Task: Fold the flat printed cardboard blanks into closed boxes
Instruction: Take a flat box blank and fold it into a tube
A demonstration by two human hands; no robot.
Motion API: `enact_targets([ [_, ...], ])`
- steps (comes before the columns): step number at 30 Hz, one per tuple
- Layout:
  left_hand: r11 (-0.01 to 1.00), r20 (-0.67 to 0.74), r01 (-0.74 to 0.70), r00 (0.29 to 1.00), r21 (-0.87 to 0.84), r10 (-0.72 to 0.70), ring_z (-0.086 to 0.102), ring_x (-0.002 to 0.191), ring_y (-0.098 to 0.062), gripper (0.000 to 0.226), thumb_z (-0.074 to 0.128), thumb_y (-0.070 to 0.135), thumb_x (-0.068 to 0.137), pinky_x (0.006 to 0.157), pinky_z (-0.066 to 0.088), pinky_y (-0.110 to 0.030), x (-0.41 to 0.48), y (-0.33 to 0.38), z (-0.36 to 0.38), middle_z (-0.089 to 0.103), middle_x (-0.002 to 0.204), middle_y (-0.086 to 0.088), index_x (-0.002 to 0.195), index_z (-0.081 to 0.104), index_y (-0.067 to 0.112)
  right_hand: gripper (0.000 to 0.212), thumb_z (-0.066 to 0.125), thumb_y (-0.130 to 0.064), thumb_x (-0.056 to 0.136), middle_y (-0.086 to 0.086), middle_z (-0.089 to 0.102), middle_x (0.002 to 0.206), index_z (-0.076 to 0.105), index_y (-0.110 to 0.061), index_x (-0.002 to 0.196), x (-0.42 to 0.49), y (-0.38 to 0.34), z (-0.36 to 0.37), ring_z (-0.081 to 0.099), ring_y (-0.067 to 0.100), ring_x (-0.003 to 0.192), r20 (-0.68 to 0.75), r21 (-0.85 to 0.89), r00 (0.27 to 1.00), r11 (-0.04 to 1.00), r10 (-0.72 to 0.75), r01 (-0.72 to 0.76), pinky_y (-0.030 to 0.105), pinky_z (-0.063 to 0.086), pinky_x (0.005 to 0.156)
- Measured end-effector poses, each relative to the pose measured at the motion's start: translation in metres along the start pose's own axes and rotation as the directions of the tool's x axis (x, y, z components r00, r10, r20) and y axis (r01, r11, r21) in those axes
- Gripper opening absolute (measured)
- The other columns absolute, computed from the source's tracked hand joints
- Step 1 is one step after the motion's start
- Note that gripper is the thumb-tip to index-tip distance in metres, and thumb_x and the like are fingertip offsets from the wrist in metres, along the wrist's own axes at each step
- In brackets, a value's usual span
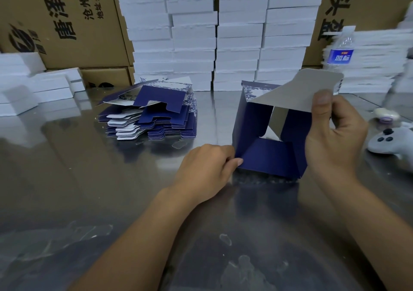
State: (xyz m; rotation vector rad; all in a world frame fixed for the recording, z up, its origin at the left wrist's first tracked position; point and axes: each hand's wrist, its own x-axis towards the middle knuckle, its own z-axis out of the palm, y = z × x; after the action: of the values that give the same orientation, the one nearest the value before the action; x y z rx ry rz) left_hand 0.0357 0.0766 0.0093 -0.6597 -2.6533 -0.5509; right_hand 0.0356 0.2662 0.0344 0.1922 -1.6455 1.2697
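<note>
Flat blanks (152,116) lie stacked at left on the worktop (78,168). The left grip (205,168), fingers curled, pinches the lower left corner of the half-formed box (266,156) standing right of centre. Thin card: likely light, stiff only between creases, easily dented, so best held at edges. The right grip (335,134) pinches its raised flap (297,89).

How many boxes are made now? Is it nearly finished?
Not nearly. No finished blue box shows anywhere. One box is in hand: it is opened into a square shape, the left hand pinches its bottom corner and the right hand holds its grey flap, which is not yet tucked in. A thick pile of flat blanks waits on the table, so lots are left.
</note>
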Motion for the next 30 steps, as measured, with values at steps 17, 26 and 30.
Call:
enact_targets([
  [17, 0.674, -0.318, -0.067, 0.913, -0.736, -0.257, 0.043, 0.122, 0.007, 0.033, 0.029, 0.051, 0.092, 0.099, 0.034, -0.011, 0.007, 0.009, -0.011, 0.047, 0.125, 0.027, 0.121, 0.046, 0.047, 0.043, 0.041, -0.058, 0.089, 0.001, 0.06, 0.093, 0.062, -0.021, 0.094, -0.011, -0.001, 0.008, 0.054, -0.003, 0.091, 0.314, 0.054, 0.915, 0.967, -0.252, 0.248, 0.012, 0.039, 0.081],
  [26, 0.604, -0.264, -0.053, 0.927, -0.795, -0.267, 0.051, 0.113, -0.022, 0.029, 0.05, 0.03, 0.084, 0.104, 0.036, -0.035, 0.007, 0.013, -0.01, 0.053, 0.111, -0.008, 0.112, 0.057, 0.03, 0.024, 0.041, -0.047, 0.094, -0.007, 0.054, 0.102, 0.059, -0.031, 0.093, -0.012, -0.003, 0.012, 0.052, -0.002, 0.101, 0.426, 0.115, 0.893, 0.988, -0.146, 0.107, 0.013, 0.036, 0.092],
  [30, 0.673, -0.275, -0.043, 0.93, -0.739, -0.243, 0.052, 0.119, -0.014, 0.037, 0.061, 0.024, 0.083, 0.104, 0.041, -0.041, 0.006, 0.01, -0.006, 0.055, 0.126, 0.002, 0.119, 0.054, 0.033, 0.021, 0.061, -0.024, 0.083, -0.011, 0.05, 0.104, 0.059, -0.023, 0.104, -0.016, 0.001, 0.011, 0.047, -0.007, 0.099, 0.412, -0.052, 0.895, 0.976, -0.171, 0.21, 0.004, 0.032, 0.089],
])
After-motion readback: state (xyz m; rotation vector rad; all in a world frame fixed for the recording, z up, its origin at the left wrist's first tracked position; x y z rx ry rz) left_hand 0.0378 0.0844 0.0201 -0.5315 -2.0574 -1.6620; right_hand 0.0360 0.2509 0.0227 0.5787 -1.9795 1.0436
